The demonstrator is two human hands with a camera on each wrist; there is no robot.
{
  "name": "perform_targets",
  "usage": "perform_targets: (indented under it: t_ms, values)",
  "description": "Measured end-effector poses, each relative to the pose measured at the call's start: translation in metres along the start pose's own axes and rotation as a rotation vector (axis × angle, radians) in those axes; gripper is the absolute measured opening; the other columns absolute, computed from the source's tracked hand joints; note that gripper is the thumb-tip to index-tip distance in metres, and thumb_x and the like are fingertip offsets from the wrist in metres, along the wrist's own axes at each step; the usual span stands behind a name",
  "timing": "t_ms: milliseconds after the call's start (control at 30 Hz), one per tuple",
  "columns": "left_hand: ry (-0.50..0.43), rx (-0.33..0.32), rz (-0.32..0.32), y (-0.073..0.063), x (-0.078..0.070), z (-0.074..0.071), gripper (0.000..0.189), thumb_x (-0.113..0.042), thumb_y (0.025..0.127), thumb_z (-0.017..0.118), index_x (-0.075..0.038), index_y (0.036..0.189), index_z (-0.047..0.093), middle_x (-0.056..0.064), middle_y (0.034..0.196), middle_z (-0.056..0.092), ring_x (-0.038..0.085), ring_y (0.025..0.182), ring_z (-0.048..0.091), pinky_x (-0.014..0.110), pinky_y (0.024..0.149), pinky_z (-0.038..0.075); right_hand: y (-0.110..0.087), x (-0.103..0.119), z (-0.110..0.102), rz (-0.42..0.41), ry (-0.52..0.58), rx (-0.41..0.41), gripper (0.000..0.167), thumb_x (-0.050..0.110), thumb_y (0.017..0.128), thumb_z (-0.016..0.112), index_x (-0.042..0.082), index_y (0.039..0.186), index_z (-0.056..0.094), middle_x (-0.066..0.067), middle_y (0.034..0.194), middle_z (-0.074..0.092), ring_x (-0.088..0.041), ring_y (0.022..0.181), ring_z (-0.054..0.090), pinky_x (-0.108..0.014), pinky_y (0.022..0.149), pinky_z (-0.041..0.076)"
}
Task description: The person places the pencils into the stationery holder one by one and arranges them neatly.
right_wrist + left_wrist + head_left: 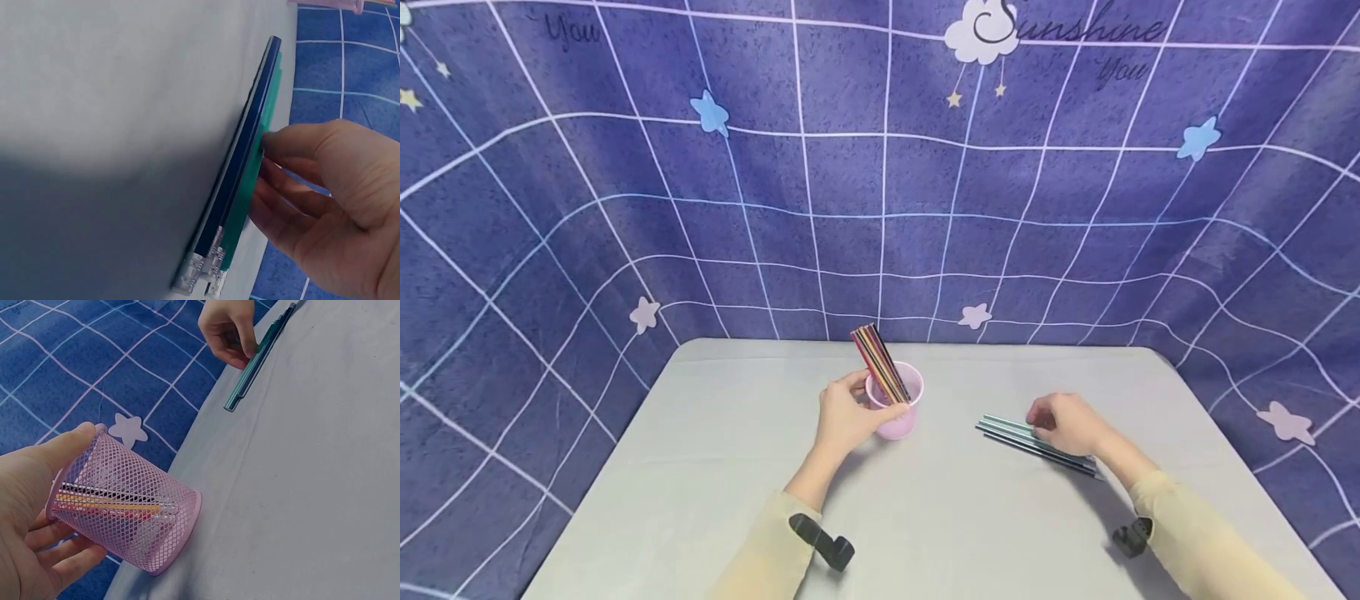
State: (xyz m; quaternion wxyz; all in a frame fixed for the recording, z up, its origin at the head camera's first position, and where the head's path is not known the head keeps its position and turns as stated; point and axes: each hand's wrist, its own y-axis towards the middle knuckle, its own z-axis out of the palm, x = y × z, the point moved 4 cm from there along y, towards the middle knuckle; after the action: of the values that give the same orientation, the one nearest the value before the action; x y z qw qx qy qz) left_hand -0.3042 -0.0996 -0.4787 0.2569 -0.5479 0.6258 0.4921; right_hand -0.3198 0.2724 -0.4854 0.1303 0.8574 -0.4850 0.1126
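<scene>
My left hand [842, 417] grips the rim and side of a pink mesh pencil cup [140, 494], thumb along the near rim and fingers around the far side. Several pencils [880, 362] in red, yellow and black lean inside the cup, their upper ends sticking out toward the left. To the right, a small bundle of dark blue and green pencils [1037, 444] lies on the table, silver eraser ends toward me. Over it, my right hand [337, 206] pinches a green pencil [240, 206] at the bundle's far side between thumb and curled fingers.
A light grey cloth covers the table [925, 525]. Behind and on both sides hangs a blue-purple curtain [850, 183] with a white grid, stars and lettering. Each sleeve carries a black strap, one at the left wrist [822, 540] and one at the right wrist [1133, 536].
</scene>
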Motion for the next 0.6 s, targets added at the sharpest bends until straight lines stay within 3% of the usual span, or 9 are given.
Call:
perform_targets:
  t_ms: [367,600]
  values:
    - [-0.008,-0.003,0.002,0.003,-0.003,-0.001,0.068,-0.034,0.063,0.104,-0.005,0.119,0.078,0.012,0.109,0.083,0.029,0.096,0.082,0.033,0.076,0.067,0.004,0.004,-0.001,-0.040,-0.003,-0.040,0.017,-0.001,0.078,0.078,0.012,0.086,0.072,0.008,0.076,0.071,-0.004,0.070,0.063,-0.030,0.070,0.060]
    - [0.004,-0.005,0.006,0.003,-0.003,-0.001,0.067,-0.036,0.063,0.104,-0.006,0.117,0.079,0.011,0.108,0.083,0.028,0.095,0.082,0.036,0.077,0.068,0.018,0.012,-0.025,-0.053,0.018,-0.136,0.014,-0.006,0.083,0.075,0.007,0.086,0.070,0.002,0.076,0.069,-0.006,0.068,0.061,-0.027,0.064,0.056]
